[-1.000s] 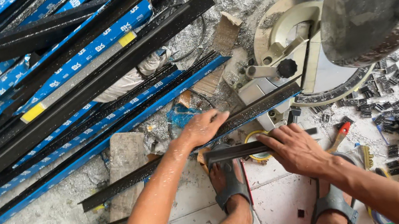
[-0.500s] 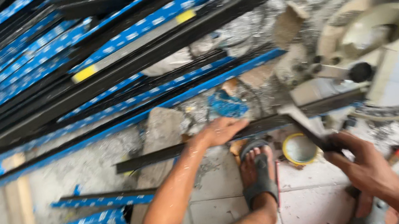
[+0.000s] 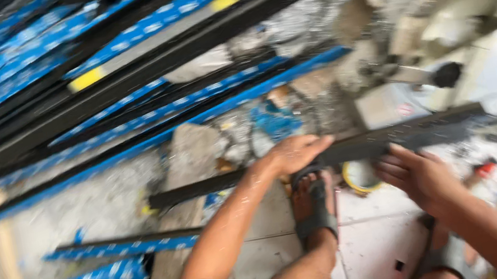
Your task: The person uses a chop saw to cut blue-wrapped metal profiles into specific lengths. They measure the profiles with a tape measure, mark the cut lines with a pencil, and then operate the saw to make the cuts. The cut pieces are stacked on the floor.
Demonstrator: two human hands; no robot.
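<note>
You are pressing your left hand [image 3: 295,154] palm-down, fingers flat, onto a long dark metal bar [image 3: 389,136] that is lying roughly from 9 to 3 o'clock just beyond your sandalled foot [image 3: 313,206]. Your right hand [image 3: 419,175] is curling its fingers around the bar's underside at 4 o'clock from the left hand, gripping it. At 12 o'clock, blue-wrapped black profiles [image 3: 117,80] are lying stacked. At 2 o'clock a blurred saw machine [image 3: 483,53] is sitting on the debris-strewn floor.
</note>
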